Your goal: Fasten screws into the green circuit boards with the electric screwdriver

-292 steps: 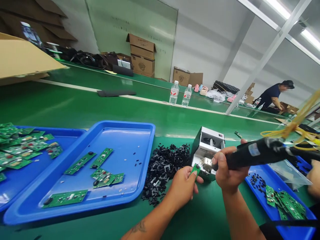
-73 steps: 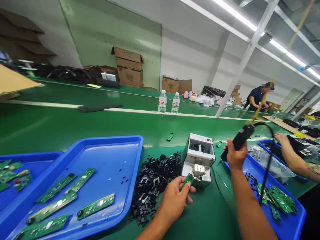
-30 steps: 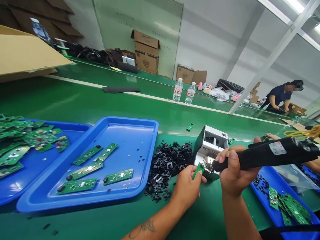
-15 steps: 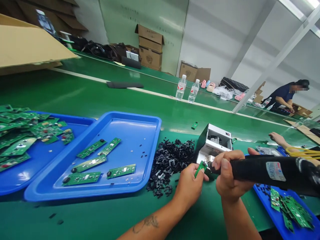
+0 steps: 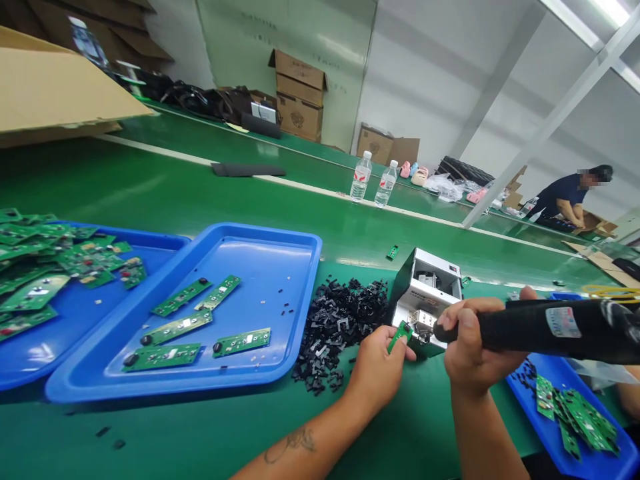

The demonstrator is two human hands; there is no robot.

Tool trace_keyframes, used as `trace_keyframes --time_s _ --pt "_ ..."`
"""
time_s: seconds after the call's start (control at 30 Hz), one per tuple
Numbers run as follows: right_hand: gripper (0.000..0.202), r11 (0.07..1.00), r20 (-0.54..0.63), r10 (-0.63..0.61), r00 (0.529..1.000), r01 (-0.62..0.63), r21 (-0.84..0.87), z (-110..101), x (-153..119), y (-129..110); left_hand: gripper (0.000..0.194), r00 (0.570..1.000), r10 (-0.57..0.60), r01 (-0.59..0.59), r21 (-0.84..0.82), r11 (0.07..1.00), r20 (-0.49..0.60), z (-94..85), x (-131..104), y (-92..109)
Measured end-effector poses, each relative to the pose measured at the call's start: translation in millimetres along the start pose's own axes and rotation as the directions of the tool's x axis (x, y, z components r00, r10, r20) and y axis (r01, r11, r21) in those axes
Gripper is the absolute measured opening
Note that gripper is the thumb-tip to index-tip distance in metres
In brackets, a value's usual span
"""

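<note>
My left hand (image 5: 376, 368) pinches a small green circuit board (image 5: 399, 337), just in front of a silver and black screw feeder (image 5: 437, 285). My right hand (image 5: 475, 350) is wrapped round a thick black electric screwdriver (image 5: 530, 327) with a white label. The screwdriver lies almost level, its front end pointing left toward the feeder's front; I cannot make out its bit. A heap of small black plastic pieces (image 5: 345, 320) lies left of the feeder. Several longer green circuit boards (image 5: 165, 357) rest in the blue tray (image 5: 320, 267) further left.
Another blue tray (image 5: 175, 241) at far left bears piled boards (image 5: 45, 267). At lower right a blue tray (image 5: 623, 460) holds more boards (image 5: 583, 417). Two water bottles (image 5: 361, 177) stand behind. A person (image 5: 565, 193) bends over a box at far right. Cardboard (image 5: 65, 87) juts in upper left.
My right hand has drawn the screwdriver to the right, away from the board and feeder. My left hand keeps the board nearly still. Another person's hand at right has left its earlier spot.
</note>
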State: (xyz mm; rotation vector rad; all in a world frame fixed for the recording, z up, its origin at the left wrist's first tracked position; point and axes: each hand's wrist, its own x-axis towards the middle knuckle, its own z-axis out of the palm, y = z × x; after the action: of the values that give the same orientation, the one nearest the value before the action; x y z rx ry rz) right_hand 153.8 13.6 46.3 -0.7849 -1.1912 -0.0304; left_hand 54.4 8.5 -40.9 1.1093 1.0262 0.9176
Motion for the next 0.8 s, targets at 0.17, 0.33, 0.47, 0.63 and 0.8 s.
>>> trace_keyframes --time_s 0.17,0.33,0.47,0.63,0.8 --pt "0.065 0.996 0.061 0.061 0.996 -0.057 -0.071 -4 -1 13 0.021 1.0 -0.017 0.017 0.003 1.0 0.001 -0.7 0 2" --pt "0.064 0.978 0.127 0.208 0.97 -0.207 -0.019 -2 3 5 0.023 1.0 -0.021 0.021 0.013 1.0 0.019 -3.0 0 2" --pt "0.064 0.988 0.007 0.148 0.989 -0.148 0.046 3 9 -10 0.022 0.999 -0.03 0.03 0.01 1.0 0.027 -4.1 0 3" --pt "0.064 0.996 -0.077 0.068 0.995 -0.063 0.071 18 11 -13 0.021 0.999 -0.034 0.035 -0.031 0.999 0.028 -3.0 0 3" --pt "0.064 0.995 -0.031 0.088 0.996 -0.086 0.059 26 8 -6 0.019 0.999 -0.026 0.027 -0.034 0.999 0.03 -2.0 0 4"
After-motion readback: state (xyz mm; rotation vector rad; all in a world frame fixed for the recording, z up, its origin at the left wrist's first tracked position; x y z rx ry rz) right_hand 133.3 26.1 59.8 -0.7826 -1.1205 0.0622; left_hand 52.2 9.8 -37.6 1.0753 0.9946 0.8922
